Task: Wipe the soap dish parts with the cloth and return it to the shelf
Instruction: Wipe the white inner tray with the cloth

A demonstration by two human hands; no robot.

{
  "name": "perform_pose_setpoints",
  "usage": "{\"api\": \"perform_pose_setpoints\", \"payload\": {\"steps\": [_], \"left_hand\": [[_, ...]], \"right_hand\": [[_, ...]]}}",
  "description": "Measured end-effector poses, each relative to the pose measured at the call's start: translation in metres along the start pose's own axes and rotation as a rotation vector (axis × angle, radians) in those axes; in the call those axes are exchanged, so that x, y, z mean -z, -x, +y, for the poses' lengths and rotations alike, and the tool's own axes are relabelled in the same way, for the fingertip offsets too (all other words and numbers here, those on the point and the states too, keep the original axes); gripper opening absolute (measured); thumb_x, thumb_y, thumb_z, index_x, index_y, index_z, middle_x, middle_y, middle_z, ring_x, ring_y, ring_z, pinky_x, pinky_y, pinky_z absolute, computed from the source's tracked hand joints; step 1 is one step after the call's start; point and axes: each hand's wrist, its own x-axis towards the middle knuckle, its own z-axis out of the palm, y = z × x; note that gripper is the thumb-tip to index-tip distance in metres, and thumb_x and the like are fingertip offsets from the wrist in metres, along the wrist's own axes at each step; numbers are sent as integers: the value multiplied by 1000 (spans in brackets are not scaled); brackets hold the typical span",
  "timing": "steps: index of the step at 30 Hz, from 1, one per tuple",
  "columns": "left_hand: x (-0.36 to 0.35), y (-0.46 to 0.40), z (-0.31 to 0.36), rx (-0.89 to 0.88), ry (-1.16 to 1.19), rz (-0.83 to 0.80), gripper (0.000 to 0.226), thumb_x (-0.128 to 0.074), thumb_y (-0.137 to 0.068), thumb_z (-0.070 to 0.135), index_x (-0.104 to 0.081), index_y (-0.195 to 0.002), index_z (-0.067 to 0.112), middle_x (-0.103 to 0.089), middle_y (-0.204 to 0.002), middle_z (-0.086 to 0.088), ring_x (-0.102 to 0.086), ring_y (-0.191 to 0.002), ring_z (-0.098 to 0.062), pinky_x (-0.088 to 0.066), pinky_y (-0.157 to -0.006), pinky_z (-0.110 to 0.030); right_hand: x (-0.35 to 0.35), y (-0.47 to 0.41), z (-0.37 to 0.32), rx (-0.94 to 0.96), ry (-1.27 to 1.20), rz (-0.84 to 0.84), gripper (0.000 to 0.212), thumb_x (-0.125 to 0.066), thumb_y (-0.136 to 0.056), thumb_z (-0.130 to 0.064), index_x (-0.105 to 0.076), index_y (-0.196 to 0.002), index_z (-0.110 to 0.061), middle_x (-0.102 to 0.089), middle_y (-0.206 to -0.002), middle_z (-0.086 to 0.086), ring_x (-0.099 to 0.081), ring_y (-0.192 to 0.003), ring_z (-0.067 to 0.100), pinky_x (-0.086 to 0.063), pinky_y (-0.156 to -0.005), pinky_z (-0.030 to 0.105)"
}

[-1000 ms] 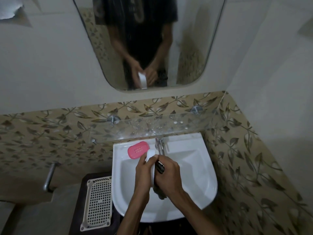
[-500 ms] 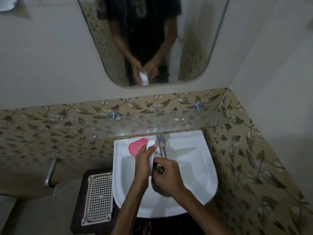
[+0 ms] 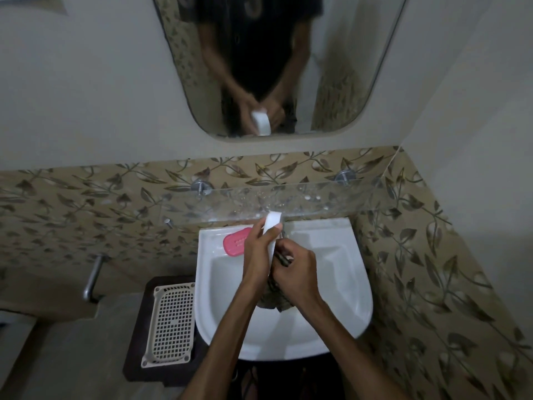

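Over the white sink (image 3: 346, 298), my left hand (image 3: 259, 255) grips a white soap dish part (image 3: 270, 226), held on edge with its top end reaching the glass shelf's front rim. My right hand (image 3: 297, 275) holds a dark patterned cloth (image 3: 274, 298) against the dish's right side; the cloth hangs below both hands. A pink soap dish part (image 3: 236, 245) lies on the sink's back left ledge. The clear glass shelf (image 3: 317, 197) is fixed to the wall above the sink.
A mirror (image 3: 274, 67) hangs above the shelf and reflects both hands. A cream perforated tray (image 3: 173, 321) lies on a dark stand left of the sink. A metal bar (image 3: 92, 278) sticks out from the left wall. The tap is hidden behind my hands.
Both hands have risen slightly toward the shelf with the white part, which now stands higher. The right hand has slid the cloth along it.
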Motion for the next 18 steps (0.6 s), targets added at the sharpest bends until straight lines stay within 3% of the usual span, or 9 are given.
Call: {"api": "perform_pose_setpoints", "payload": {"steps": [3,6,9,12,14,16,18], "left_hand": [[7,-3,-2,15,48,29,36,-73,-77,35,-79,-112,30,-80,-104,-2,-76,-94,-20,-61,-75,-30],[8,3,-9,46,65,-29,34,-71,-80,37,-78,-112,33,-81,-106,-2,-77,-93,-14,-58,-68,-21],[5,5,-10,32,61,14,40,-70,-77,37,-75,-117,33,-80,-109,2,-75,-100,-16,-59,-77,-25],[13,2,-10,-39,48,36,42,-73,-74,35,-79,-114,28,-80,-108,-1,-74,-102,-23,-58,-89,-42],[16,5,-13,-88,32,18,45,-71,-74,39,-78,-118,27,-78,-114,-5,-71,-109,-28,-56,-98,-50],[16,11,-13,-119,28,27,40,-68,-78,41,-78,-116,32,-78,-113,2,-70,-110,-22,-55,-99,-47],[15,14,-11,-101,66,25,27,-66,-82,41,-78,-104,31,-75,-100,3,-68,-102,-19,-53,-95,-43]], "right_hand": [[1,2,-3,28,-4,-91,13,-75,-88,-4,-80,-90,-15,-79,-81,-9,-76,-77,9,-62,-72,34],[6,-2,1,28,46,-31,18,-75,-87,-5,-81,-96,-19,-77,-83,-17,-74,-79,1,-60,-72,18],[1,3,0,16,78,-8,15,-78,-87,-3,-81,-93,-16,-77,-82,-15,-73,-77,-2,-56,-71,12],[6,5,-8,-218,-213,-198,26,-76,-86,4,-83,-82,-21,-82,-82,-1,-78,-75,9,-62,-73,25],[14,3,-13,-409,-440,-271,30,-73,-87,9,-84,-79,-17,-81,-81,12,-78,-69,21,-63,-67,30],[15,3,-21,-520,-614,-295,26,-69,-90,10,-83,-86,-11,-80,-85,18,-77,-69,28,-63,-60,34],[14,2,-25,-606,-815,-279,23,-67,-94,8,-83,-96,-7,-81,-94,17,-79,-82,28,-65,-67,33]]}}
